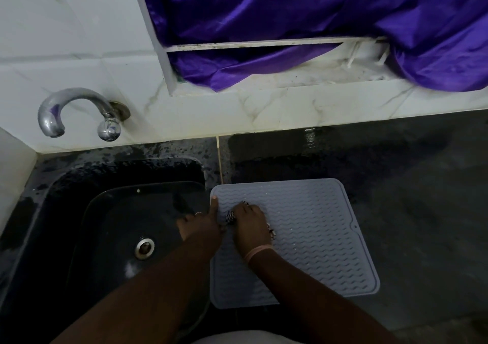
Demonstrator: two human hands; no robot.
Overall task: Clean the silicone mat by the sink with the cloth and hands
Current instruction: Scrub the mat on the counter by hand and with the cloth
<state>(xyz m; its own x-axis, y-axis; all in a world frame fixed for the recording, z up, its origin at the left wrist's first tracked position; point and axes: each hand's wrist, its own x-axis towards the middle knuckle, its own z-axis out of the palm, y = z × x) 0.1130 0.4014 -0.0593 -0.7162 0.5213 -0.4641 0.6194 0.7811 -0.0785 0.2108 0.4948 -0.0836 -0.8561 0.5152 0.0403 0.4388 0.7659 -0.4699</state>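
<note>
Fingers (245,207) of our right hand (250,224) bunch the cloth (230,217) onto the mat (303,238) (counter's sink-side edge); left hand (202,227) pins its rim, forefinger extended.

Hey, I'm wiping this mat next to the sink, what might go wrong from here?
The mat lies at the sink edge on a wet counter, so hard rubbing may slide it toward the basin. The left hand pins only one edge, so the far side may bunch. The cloth is balled small under the right hand and may miss the grooves.
</note>
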